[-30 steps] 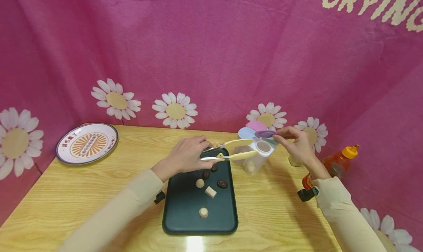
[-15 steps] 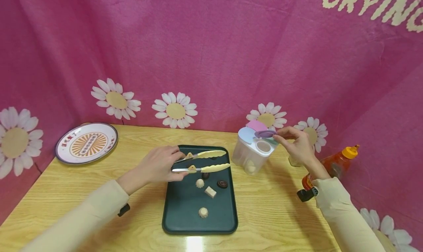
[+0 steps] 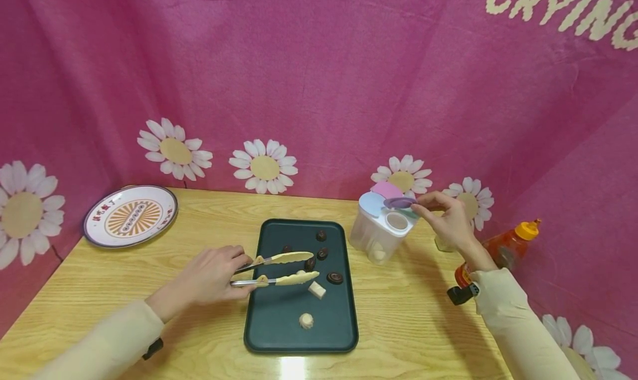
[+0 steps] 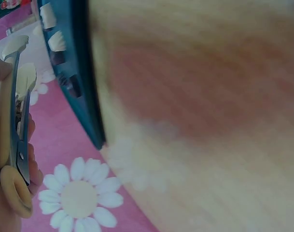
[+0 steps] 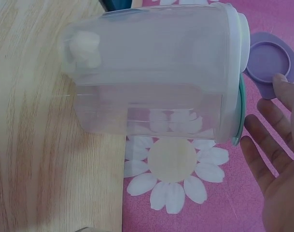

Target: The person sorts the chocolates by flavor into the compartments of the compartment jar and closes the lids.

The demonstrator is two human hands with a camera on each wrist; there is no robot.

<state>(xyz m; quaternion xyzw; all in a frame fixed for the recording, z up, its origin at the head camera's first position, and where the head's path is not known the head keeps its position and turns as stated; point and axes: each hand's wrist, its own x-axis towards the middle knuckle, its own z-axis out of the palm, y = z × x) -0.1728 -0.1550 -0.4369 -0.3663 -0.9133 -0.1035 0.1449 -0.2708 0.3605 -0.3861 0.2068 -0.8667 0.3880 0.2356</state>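
- Two hands are at work: the left hand [image 3: 211,275] is curled round the tongs [image 3: 298,279], whose yellow tips stand apart over the dark tray [image 3: 326,338] on the tabletop [image 3: 408,324].
- Thumb and finger of the right hand [image 3: 448,219] pinch the purple lid [image 3: 400,203], tipped up beside a round hole in the clear tub [image 3: 366,233]; its other fingers are loosely extended.
- On the tray lie dark sweets [image 3: 335,278] and white sweets [image 3: 317,289], one pale piece partly hidden by the tongs. Another pale piece [image 5: 86,50] sits at the tub's bottom.
- The step seems to be picking up a sweet: best bring the tips down on either side of one piece, clear of its neighbours, and squeeze gently, as domed shapes may slip.
- Holding the lid lightly and steadily should leave the hole free without tipping the tub.
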